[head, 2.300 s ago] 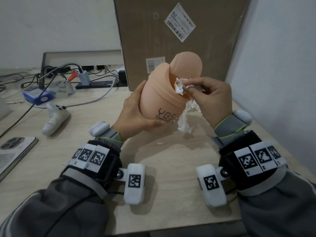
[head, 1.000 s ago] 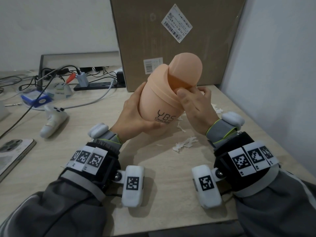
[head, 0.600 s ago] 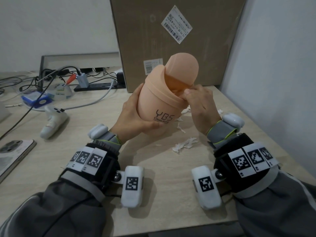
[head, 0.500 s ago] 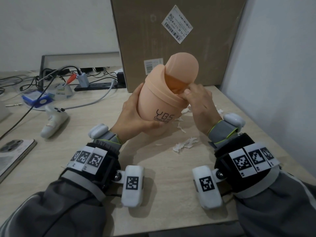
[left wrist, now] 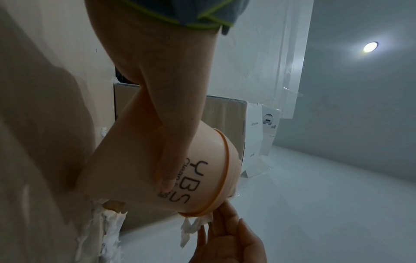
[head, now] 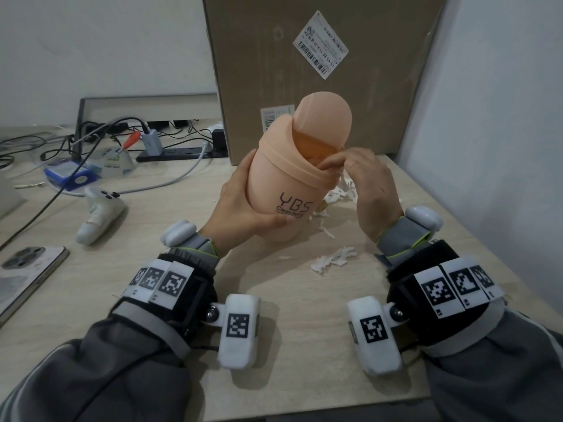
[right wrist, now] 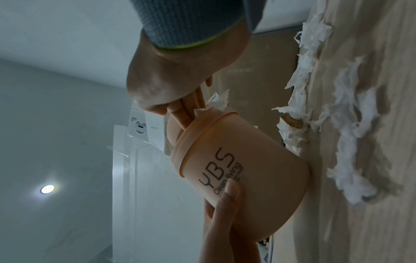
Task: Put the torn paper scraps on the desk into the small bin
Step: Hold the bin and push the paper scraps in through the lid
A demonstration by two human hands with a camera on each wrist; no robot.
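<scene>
A small peach bin (head: 289, 184) with a swing lid is tilted toward the right, its base on the desk. My left hand (head: 240, 205) grips its body from the left, thumb across the printed letters. My right hand (head: 335, 161) is at the bin's mouth, its fingers pinching a white paper scrap (left wrist: 191, 229) against the rim. In the right wrist view the fingers (right wrist: 191, 110) reach into the opening beside the scrap (right wrist: 216, 105). More torn scraps (head: 333, 258) lie on the desk in front of the bin, and others (head: 342, 193) behind my right hand.
A large cardboard box (head: 320, 71) stands right behind the bin and a wall (head: 502, 117) closes the right side. To the left lie a white controller (head: 97, 214), a phone (head: 27, 269), a blue box (head: 71, 176) and a power strip (head: 179, 152) with cables.
My right hand let a long scrap fall to the desk, then came back to the bin's mouth with a smaller scrap. The left hand has kept the bin tilted throughout.
</scene>
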